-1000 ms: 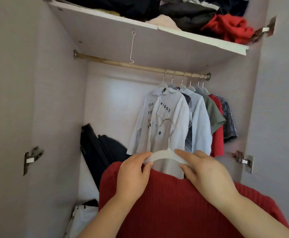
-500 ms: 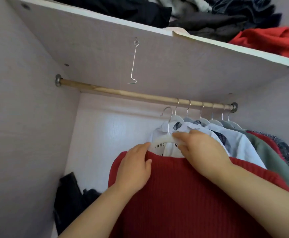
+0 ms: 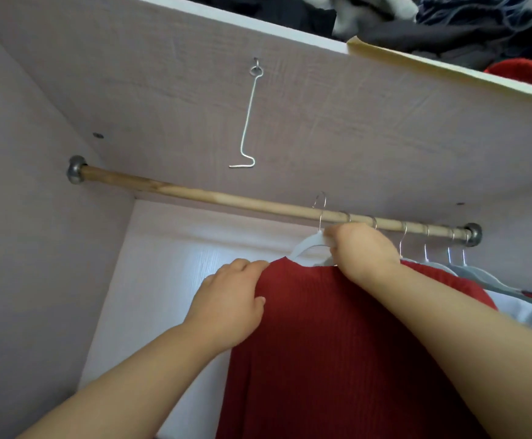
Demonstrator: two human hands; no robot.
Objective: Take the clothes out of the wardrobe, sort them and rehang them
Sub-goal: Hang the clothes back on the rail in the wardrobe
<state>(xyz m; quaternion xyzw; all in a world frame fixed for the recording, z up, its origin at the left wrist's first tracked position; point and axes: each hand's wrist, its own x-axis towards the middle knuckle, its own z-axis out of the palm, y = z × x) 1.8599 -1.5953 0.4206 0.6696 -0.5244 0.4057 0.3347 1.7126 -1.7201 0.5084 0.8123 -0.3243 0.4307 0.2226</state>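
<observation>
The right hand (image 3: pixel 364 248) is raised close under the wooden rod (image 3: pixel 195 194), its fingers curled round the neck of a white hanger (image 3: pixel 309 245), just below where the metal hook leaves the plastic. The left hand (image 3: pixel 230 299) sits lower and to the left, its fingers folded over the shoulder edge of the red ribbed garment (image 3: pixel 337 343) and its thumb laid on the front of the cloth, pinching it. The garment hangs from that hanger between the two hands and falls straight down out of view. It is a deep red knit with fine vertical ribs, and its neckline shows the hanger's pale curve. The hanger's hook rises past the rod, its curve showing above the wood; whether it rests on the rod cannot be told. Just to the right, other hangers (image 3: pixel 429 251) sit on the rod with grey and white clothes. Above runs a shelf (image 3: pixel 321 106), with a bent wire hook (image 3: pixel 247 122) dangling from its underside and a heap of dark, grey and red clothes (image 3: pixel 448 23) on top.
</observation>
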